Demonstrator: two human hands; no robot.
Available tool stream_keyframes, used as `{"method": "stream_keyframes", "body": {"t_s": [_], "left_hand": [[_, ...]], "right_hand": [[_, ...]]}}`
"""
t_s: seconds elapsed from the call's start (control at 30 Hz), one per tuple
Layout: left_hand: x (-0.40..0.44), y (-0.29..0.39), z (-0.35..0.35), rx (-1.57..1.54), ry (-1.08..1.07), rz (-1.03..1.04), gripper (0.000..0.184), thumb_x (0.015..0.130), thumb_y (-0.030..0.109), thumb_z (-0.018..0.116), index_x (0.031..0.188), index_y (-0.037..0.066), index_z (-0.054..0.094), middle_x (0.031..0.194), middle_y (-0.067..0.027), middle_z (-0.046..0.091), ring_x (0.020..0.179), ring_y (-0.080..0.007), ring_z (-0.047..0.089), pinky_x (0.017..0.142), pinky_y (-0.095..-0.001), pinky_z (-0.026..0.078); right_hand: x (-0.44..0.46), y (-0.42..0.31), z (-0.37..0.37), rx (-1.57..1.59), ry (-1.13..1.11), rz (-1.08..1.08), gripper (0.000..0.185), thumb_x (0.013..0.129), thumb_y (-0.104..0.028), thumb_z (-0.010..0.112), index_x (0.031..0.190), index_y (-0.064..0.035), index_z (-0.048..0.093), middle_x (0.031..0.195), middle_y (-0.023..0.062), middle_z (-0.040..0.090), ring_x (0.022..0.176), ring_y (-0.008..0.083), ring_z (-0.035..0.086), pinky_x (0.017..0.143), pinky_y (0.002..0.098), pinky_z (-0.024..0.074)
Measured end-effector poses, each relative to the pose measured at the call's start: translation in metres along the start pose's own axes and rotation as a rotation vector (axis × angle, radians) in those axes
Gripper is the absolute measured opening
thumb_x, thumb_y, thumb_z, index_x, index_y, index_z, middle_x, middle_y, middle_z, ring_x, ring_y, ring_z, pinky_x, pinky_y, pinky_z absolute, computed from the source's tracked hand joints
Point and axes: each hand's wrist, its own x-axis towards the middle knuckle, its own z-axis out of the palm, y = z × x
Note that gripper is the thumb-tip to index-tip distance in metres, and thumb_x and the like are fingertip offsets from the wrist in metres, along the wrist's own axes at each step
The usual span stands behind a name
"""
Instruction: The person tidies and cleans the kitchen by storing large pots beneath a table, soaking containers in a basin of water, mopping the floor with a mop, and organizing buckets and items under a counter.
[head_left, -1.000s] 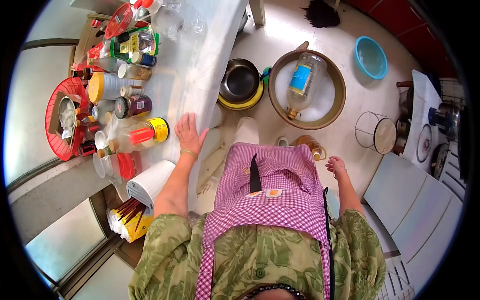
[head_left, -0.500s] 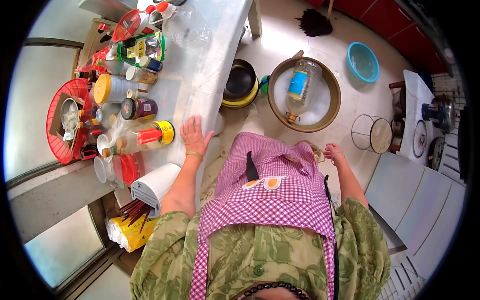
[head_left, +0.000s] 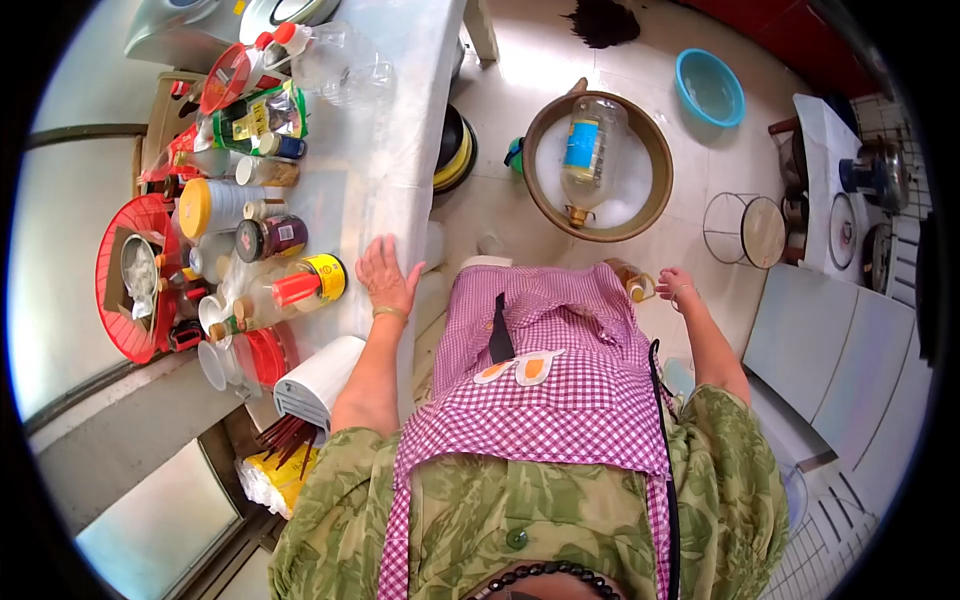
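Apron [head_left: 560, 425]: checked cloth, closest of all, down the person's front.
Left hand [head_left: 388, 280]: here it is, palm down, fingers spread on the covered table [head_left: 400, 150], near its edge, apparently for support; nothing gripped.
Right hand [head_left: 677, 287]: out over the floor, fingers loosely bent, well apart from the left, perhaps for balance.
Amber container [head_left: 630, 280]: just beside the right hand, partly behind the apron; whether fingertips touch its handle, the view cannot quite settle.
Jars and bottles [head_left: 271, 237]: grouped along the table's far side from the body.
Basin [head_left: 660, 190]: farther out, cradling a big bottle [head_left: 602, 150], neck at the near rim.
Blue bowl [head_left: 711, 88]: beyond, on the floor.
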Motion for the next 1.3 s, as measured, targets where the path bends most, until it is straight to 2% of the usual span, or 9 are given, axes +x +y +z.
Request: {"method": "stream_keyframes", "body": {"t_s": [0.23,0.63,0.8,0.97,1.0,1.1,1.17,1.23,1.3], "left_hand": [[-0.001,-0.002,0.007,-0.010,0.008,0.013,0.082,0.073,0.047,0.068,0.137,0.009,0.034,0.136,-0.0121,0.036,0.128,-0.0276,0.030,0.106,-0.0498,0.018],[-0.008,-0.004,0.012,-0.030,0.071,0.038,0.090,0.072,0.049,0.068,0.142,0.011,0.027,0.140,-0.0123,0.033,0.130,-0.0286,0.030,0.107,-0.0488,0.016],[-0.011,-0.003,0.018,0.048,0.011,0.042,0.096,0.071,0.054,0.067,0.145,0.014,0.021,0.145,-0.0122,0.026,0.133,-0.0298,0.025,0.108,-0.0502,0.013],[-0.012,0.015,-0.001,0.100,-0.012,0.060,0.100,0.071,0.055,0.066,0.147,0.015,0.015,0.150,-0.0124,0.015,0.136,-0.0328,0.018,0.108,-0.0528,0.012],[-0.016,0.026,-0.008,0.122,0.078,0.089,0.086,0.077,0.049,0.064,0.143,0.010,0.025,0.143,-0.0186,0.030,0.132,-0.0346,0.027,0.106,-0.0510,0.016],[-0.039,0.040,0.014,0.062,0.088,0.115,0.055,0.080,0.039,0.063,0.123,0.008,0.051,0.126,-0.0152,0.051,0.119,-0.0324,0.044,0.102,-0.0488,0.025],[-0.066,0.074,0.015,-0.111,-0.080,0.228,0.025,0.082,0.028,0.060,0.091,0.006,0.063,0.110,-0.0118,0.059,0.108,-0.0287,0.051,0.102,-0.0466,0.027],[-0.097,0.114,0.030,-0.090,-0.071,0.311,0.016,0.079,0.022,0.062,0.073,0.007,0.061,0.099,-0.0078,0.060,0.094,-0.0275,0.054,0.089,-0.0440,0.036],[-0.127,0.161,0.033,-0.151,-0.225,0.223,0.017,0.080,0.021,0.059,0.076,0.005,0.063,0.106,-0.0124,0.060,0.100,-0.0287,0.053,0.095,-0.0450,0.036]], "right_hand": [[-0.031,0.009,0.019,0.077,-0.012,-0.032,0.027,0.087,-0.016,0.053,0.112,-0.0057,0.053,0.092,0.0098,0.062,0.070,0.0229,0.065,0.057,0.0335,0.0534],[-0.105,0.183,0.023,0.131,0.034,0.187,0.026,0.087,-0.016,0.052,0.111,-0.0062,0.055,0.091,0.0099,0.062,0.068,0.0215,0.066,0.053,0.0326,0.0532],[-0.144,0.225,0.016,0.168,0.041,0.214,0.025,0.086,-0.014,0.052,0.109,-0.0058,0.055,0.091,0.0093,0.062,0.069,0.0205,0.066,0.053,0.0318,0.0532],[-0.160,0.236,-0.015,0.248,0.092,0.119,0.024,0.086,-0.012,0.051,0.109,-0.0032,0.055,0.091,0.0095,0.062,0.070,0.0204,0.066,0.053,0.0299,0.0531],[-0.163,0.239,-0.023,0.276,0.115,0.115,0.024,0.086,-0.012,0.051,0.108,-0.0030,0.055,0.090,0.0098,0.062,0.070,0.0206,0.066,0.053,0.0296,0.0531],[-0.164,0.248,-0.049,0.346,0.170,0.090,0.024,0.087,-0.012,0.050,0.108,-0.0022,0.055,0.090,0.0109,0.062,0.070,0.0210,0.066,0.052,0.0286,0.0530],[-0.159,0.262,-0.063,0.401,0.173,0.090,0.023,0.087,-0.012,0.050,0.108,-0.0022,0.055,0.090,0.0111,0.062,0.069,0.0211,0.066,0.052,0.0290,0.0530],[-0.155,0.281,-0.078,0.463,0.167,0.086,0.023,0.088,-0.013,0.050,0.108,-0.0023,0.055,0.090,0.0111,0.062,0.068,0.0212,0.066,0.052,0.0295,0.0530],[-0.148,0.303,-0.097,0.529,0.148,0.069,0.023,0.088,-0.013,0.050,0.107,-0.0025,0.055,0.090,0.0108,0.062,0.068,0.0212,0.066,0.051,0.0300,0.0530]]}}
